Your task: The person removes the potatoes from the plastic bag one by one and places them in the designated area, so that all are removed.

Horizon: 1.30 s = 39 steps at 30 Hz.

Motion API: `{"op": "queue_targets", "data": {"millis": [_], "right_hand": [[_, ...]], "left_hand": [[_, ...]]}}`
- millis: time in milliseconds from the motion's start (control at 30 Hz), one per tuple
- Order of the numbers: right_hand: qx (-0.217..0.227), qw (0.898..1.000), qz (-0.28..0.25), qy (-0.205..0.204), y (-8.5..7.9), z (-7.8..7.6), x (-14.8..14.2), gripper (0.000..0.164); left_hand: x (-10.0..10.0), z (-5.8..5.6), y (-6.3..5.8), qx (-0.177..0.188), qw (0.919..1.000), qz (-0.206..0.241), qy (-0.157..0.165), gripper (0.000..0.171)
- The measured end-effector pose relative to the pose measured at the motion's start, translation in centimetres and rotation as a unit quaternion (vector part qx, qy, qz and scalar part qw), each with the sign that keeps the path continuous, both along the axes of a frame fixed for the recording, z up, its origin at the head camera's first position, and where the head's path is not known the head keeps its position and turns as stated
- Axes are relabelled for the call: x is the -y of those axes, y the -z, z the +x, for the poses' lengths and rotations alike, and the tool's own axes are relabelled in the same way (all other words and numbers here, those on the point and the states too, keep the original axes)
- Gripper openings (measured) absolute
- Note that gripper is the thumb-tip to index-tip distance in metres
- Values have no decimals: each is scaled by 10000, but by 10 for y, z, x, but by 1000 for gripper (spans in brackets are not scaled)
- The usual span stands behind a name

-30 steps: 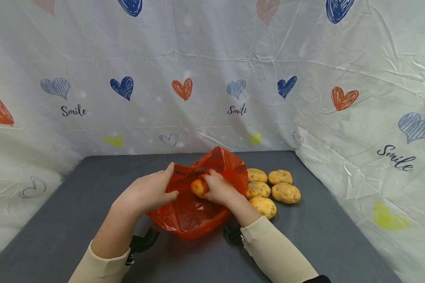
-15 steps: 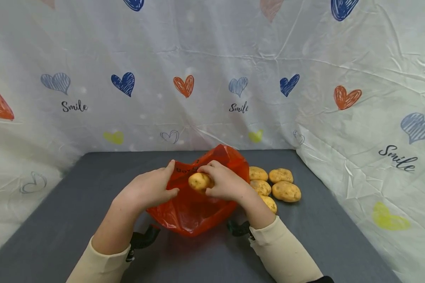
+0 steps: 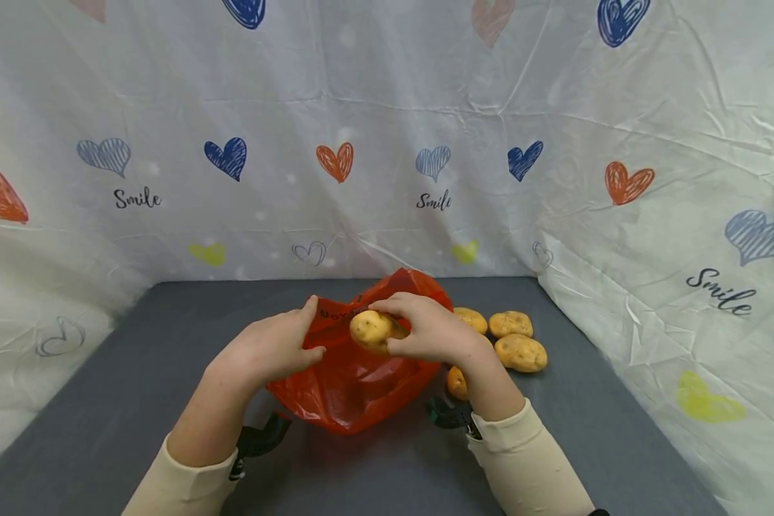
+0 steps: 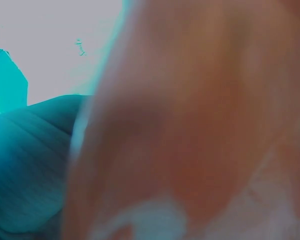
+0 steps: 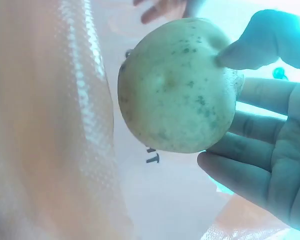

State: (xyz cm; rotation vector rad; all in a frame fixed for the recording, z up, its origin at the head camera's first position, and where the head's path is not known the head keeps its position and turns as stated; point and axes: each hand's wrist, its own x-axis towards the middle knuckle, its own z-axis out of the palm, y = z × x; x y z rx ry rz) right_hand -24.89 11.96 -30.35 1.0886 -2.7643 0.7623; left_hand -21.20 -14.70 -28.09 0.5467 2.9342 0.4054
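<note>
A red plastic bag [image 3: 355, 401] stands on the grey table with its mouth spread. My left hand [image 3: 264, 347] holds the bag's left rim, its thumb and index finger apart along the edge; the other fingers are hidden. Over the bag's mouth, my right hand [image 3: 432, 331] grips a yellow potato [image 3: 370, 328] between thumb and fingers. Close up in the right wrist view, the potato [image 5: 175, 90] shows dark specks, with the fingers [image 5: 240, 165] along its side. In the left wrist view, blurred reddish bag plastic [image 4: 190, 125] fills most of the picture.
Several potatoes lie right of the bag, including a front-right potato [image 3: 521, 353] and a back one [image 3: 511, 324]; my right forearm partly covers others. A white curtain [image 3: 387, 86] printed with hearts hangs behind the table [image 3: 187, 322] and along its sides.
My right hand has lifted the potato up from inside the bag and drawn it slightly right, above the mouth. The left hand has stayed at the rim.
</note>
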Motion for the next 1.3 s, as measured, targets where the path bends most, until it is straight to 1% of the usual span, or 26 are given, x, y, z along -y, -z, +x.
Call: {"op": "queue_targets", "data": {"millis": [233, 367, 467, 600, 767, 900, 1100, 1200, 1300], "right_hand": [[59, 9999, -147, 67, -2, 3, -7, 57], [82, 9996, -227, 120, -4, 8, -9, 56], [13, 9994, -291, 165, -7, 13, -15, 56], [-112, 9980, -565, 270, -10, 20, -32, 55], [-173, 9937, -1026, 424, -9, 26, -53, 53], [-154, 9922, -1187, 333, -9, 31, -63, 52], [-124, 9947, -1007, 177, -10, 41, -80, 49], [-111, 9960, -881, 103, -14, 42, -89, 47], [168, 9958, -846, 306, -12, 42, -109, 46]], "left_hand": [[1, 1, 3, 39, 10000, 41, 50, 90], [1, 1, 3, 91, 9999, 43, 1, 91], [1, 1, 1, 76, 9999, 83, 15, 91], [-1, -1, 0, 36, 9997, 197, 118, 89], [-1, 0, -1, 81, 9995, 217, 192, 90], [2, 0, -3, 146, 9996, 200, 119, 91], [10, 1, -6, 142, 9997, 208, 60, 91], [17, 2, -6, 162, 9995, 276, -33, 91], [14, 0, -5, 227, 9994, 247, -26, 92]]}}
